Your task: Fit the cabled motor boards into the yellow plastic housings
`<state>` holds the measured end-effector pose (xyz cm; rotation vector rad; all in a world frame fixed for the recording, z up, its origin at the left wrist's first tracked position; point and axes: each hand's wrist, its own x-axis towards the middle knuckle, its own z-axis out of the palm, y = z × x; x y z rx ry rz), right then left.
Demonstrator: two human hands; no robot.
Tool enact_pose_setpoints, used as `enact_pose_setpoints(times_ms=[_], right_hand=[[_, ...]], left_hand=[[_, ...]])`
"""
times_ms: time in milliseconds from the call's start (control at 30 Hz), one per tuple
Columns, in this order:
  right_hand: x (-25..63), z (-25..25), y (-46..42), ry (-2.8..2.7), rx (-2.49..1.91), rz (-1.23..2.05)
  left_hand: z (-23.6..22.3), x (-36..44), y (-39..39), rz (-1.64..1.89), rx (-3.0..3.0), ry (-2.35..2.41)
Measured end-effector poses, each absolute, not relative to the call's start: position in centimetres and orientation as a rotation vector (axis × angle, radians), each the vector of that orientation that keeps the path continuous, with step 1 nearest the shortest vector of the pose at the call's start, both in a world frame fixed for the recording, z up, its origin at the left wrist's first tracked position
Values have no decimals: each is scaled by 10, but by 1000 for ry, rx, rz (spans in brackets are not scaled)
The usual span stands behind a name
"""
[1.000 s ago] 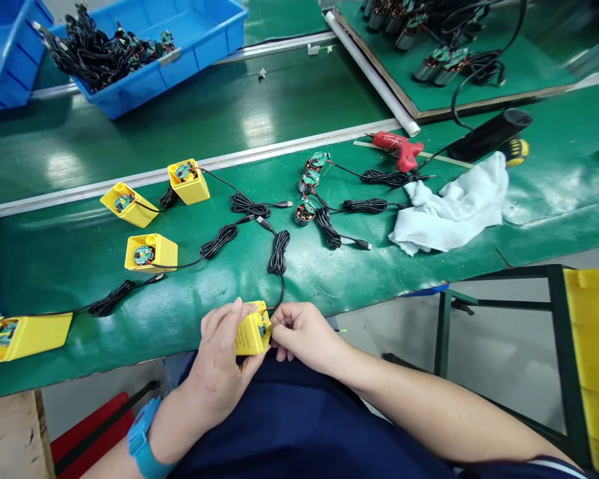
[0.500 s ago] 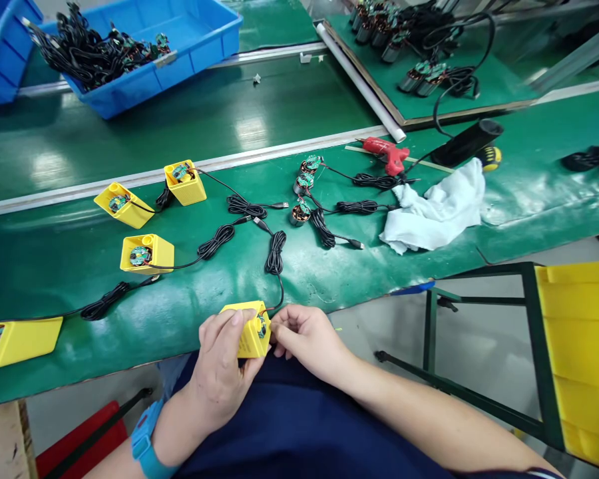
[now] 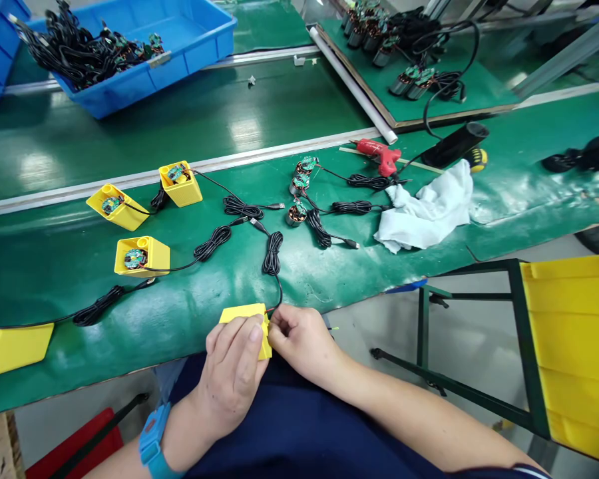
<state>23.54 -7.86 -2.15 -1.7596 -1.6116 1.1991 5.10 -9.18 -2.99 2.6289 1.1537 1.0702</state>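
At the bench's near edge my left hand [image 3: 234, 362] is wrapped round a yellow plastic housing [image 3: 243, 311], its fingers covering most of the near side. My right hand [image 3: 302, 336] is closed in a pinch against the housing's right end; whatever lies between those fingertips is hidden. From that end a red wire and a black cable [image 3: 273, 254] run out, the cable tied in a bundle with a USB plug lying on the green mat. The inside of the housing is out of sight behind my fingers.
Other yellow housings [image 3: 152, 255] with circuit boards stand to the left. Small motors [image 3: 296, 214] with cables lie mid-bench, near a red glue gun [image 3: 379, 154] and a white cloth [image 3: 424, 216]. A blue bin [image 3: 194, 56] of cables stands behind; a yellow bin [image 3: 574, 346] is at right.
My left fingers and thumb have shifted right over the housing, covering the circuit board that showed at its end. My right fingers have curled tighter against that end.
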Motion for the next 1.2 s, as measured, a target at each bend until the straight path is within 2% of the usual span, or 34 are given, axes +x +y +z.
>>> enact_pose_setpoints(times_ms=[467,800,1033,1200], right_hand=[[242,-26,-84,-1333,-1769,1247],[247,-17,-84,-1254,-1511,1430],[244,-21,-74,-1561,-1393,1252],[239,-30,-73,-1666,-1256,935]], left_hand=[[-18,49,-82,1180,2469,1318],[-31,14,-80,1212,2086,1297],[-33,-24,-79,1089,1945,1277],[-27,-35,-75,984,1903,1293]])
